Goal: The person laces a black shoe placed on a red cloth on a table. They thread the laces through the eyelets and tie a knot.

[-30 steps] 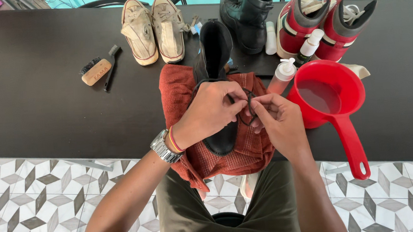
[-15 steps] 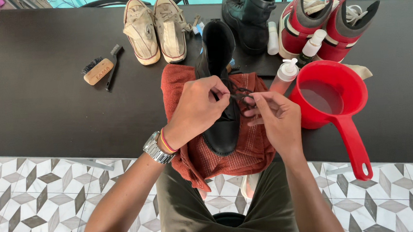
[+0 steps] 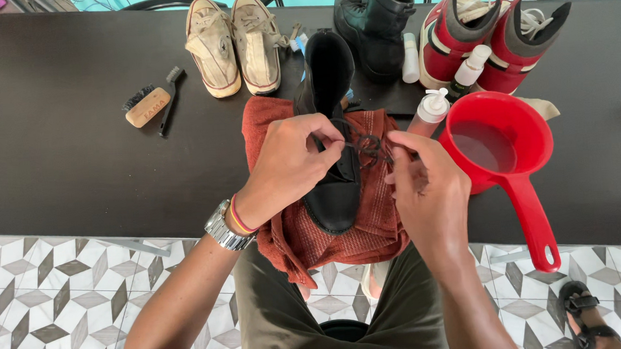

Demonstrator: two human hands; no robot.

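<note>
Left hand [image 3: 292, 165] and right hand [image 3: 427, 181] close together, both pinched on dark laces [image 3: 367, 147] of black boot [image 3: 334, 144] lying on rust-red cloth [image 3: 372, 221] at table [image 3: 55, 170] edge. Just right: one red scoop [image 3: 506, 153] containing water. Counted beyond: two cream sneakers [image 3: 232, 45], two red high-tops [image 3: 490, 38], two brushes [image 3: 149, 105].

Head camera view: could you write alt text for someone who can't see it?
Two hands, left hand and right hand, pinch the dark laces of a black boot lying on a rust-red cloth at a dark table edge. A red scoop, brushes and other shoes surround it.
</note>
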